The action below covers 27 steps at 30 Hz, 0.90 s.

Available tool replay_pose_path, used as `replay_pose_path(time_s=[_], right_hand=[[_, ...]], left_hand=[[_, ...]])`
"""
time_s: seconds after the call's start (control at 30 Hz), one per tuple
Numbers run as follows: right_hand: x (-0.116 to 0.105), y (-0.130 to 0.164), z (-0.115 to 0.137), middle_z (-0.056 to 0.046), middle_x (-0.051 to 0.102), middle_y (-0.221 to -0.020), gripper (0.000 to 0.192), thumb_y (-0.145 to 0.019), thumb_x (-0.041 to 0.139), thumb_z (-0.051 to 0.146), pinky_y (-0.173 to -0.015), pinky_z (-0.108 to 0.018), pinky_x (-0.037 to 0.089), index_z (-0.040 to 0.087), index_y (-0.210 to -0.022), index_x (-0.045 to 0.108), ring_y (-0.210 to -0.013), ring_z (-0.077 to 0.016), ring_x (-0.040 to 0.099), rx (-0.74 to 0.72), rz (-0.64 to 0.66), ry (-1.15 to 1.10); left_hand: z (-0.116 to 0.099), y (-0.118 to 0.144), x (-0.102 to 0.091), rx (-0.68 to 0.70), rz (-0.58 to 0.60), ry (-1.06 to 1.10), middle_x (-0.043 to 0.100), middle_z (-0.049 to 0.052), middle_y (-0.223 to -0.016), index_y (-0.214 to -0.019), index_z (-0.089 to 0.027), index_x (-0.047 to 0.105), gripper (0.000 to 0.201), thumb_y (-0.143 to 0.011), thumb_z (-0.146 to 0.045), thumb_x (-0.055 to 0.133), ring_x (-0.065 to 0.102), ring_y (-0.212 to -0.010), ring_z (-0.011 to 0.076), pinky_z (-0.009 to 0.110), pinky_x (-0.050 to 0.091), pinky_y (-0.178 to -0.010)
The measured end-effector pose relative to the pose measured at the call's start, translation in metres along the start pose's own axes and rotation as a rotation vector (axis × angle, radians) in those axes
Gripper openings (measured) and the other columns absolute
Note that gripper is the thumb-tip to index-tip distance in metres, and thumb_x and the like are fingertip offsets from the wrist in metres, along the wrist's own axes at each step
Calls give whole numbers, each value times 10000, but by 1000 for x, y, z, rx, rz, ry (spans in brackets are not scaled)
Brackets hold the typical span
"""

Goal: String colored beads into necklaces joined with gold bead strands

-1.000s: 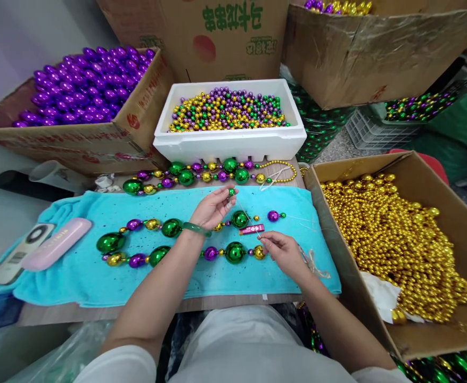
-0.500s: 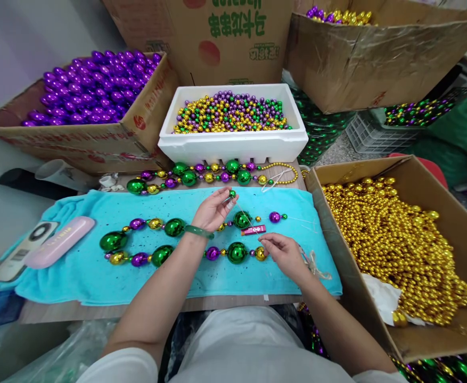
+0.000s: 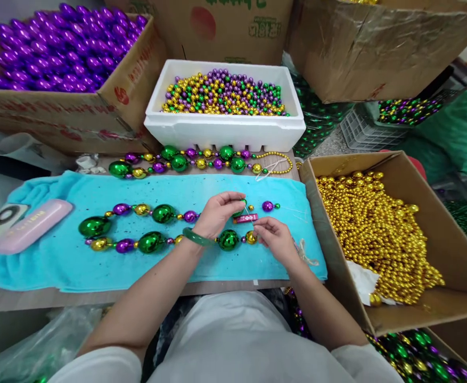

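Note:
My left hand (image 3: 220, 214), with a green bangle (image 3: 198, 238) at its wrist, pinches a small green bead (image 3: 244, 202). From it a thin pale thread runs down to my right hand (image 3: 273, 238), whose thumb and finger are closed on it. Beneath and around the hands, a loop of beads (image 3: 151, 242) in green, purple and gold lies on a turquoise towel (image 3: 109, 271), partly covered by my left hand and arm. A small red lighter-like piece (image 3: 245, 218) lies between the hands. Beyond it, a loose purple bead (image 3: 267, 206) sits beside a tiny green one.
Behind the towel lies a finished-looking bead necklace (image 3: 179, 163), then a white foam box (image 3: 225, 130) of small beads. Cardboard boxes hold purple beads (image 3: 69, 50) and gold beads (image 3: 377, 239). A pink case (image 3: 31, 226) rests at the left, a bundle of string (image 3: 307, 254) at the right.
My left hand has come down and closer to my right hand, bringing the green bead along, and the span of thread between them is shorter. The whole view has shifted.

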State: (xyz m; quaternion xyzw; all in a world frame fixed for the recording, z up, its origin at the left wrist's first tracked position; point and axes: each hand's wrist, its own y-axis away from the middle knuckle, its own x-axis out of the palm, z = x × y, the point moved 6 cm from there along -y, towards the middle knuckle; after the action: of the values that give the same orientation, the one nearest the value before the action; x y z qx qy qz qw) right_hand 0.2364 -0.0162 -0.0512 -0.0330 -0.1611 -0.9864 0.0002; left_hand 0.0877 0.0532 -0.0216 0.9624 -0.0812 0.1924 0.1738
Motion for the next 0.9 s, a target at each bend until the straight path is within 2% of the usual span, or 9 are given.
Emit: replay_pose_path(time_s=[0.13,0.3,0.43,0.5,0.6,0.7,0.8,0.9], right_hand=[[-3,0,1,6,626,-631,310,-644,711,394,-398,-206,352,173,-837,614,-480,-104,519,13,42,20],[-14,8,29,-43,685,-972,371,-665,730,343,-442,-210,374,200,-998,652,-546,-78,503,-213,-46,120],[-1,10,35,-19,683,-786,220,-716,694,359,-458,-223,398,191,-856,679,-525,-91,513,-249,72,143],[1,10,32,-15,663,-709,215,-747,659,394,-429,-220,380,184,-795,666,-514,-100,524,-250,65,140],[-6,12,29,13,594,-583,245,-757,650,422,-399,-212,355,179,-787,647,-477,-100,504,-285,-31,103],[-16,19,31,44,521,-506,230,-783,639,403,-406,-208,347,177,-821,653,-444,-84,451,-344,-128,65],[-22,25,34,48,506,-501,197,-801,638,370,-407,-196,317,178,-835,662,-446,-74,436,-374,-162,-15],[-18,28,33,52,487,-485,187,-784,664,361,-387,-189,287,179,-826,661,-434,-72,430,-337,-124,-130]], left_hand=[[4,11,8,54,30,-138,685,34,-796,-725,-151,704,231,-625,-345,781,594,-733,123,264,475,-698],[-20,30,30,226,137,-382,685,19,-769,-736,-167,699,148,-709,-312,708,598,-736,130,271,474,-703],[-38,43,50,408,205,-461,682,21,-775,-744,-172,698,103,-756,-268,663,604,-746,127,270,479,-707],[-40,45,52,465,196,-469,692,38,-821,-763,-168,696,121,-780,-275,642,619,-792,139,281,488,-741],[-29,48,42,475,185,-558,699,73,-978,-997,-173,675,236,-843,-324,580,637,-901,172,318,500,-802],[-5,60,27,531,197,-993,646,98,-1156,-1213,-202,574,429,-828,-386,614,588,-1073,238,411,453,-925],[23,77,3,555,127,-1482,608,114,-1201,-1235,-203,548,502,-789,-407,657,523,-1151,300,508,357,-1008],[40,88,-19,526,31,-1630,613,112,-1170,-1249,-184,518,457,-835,-362,594,525,-1126,293,508,321,-1029]])
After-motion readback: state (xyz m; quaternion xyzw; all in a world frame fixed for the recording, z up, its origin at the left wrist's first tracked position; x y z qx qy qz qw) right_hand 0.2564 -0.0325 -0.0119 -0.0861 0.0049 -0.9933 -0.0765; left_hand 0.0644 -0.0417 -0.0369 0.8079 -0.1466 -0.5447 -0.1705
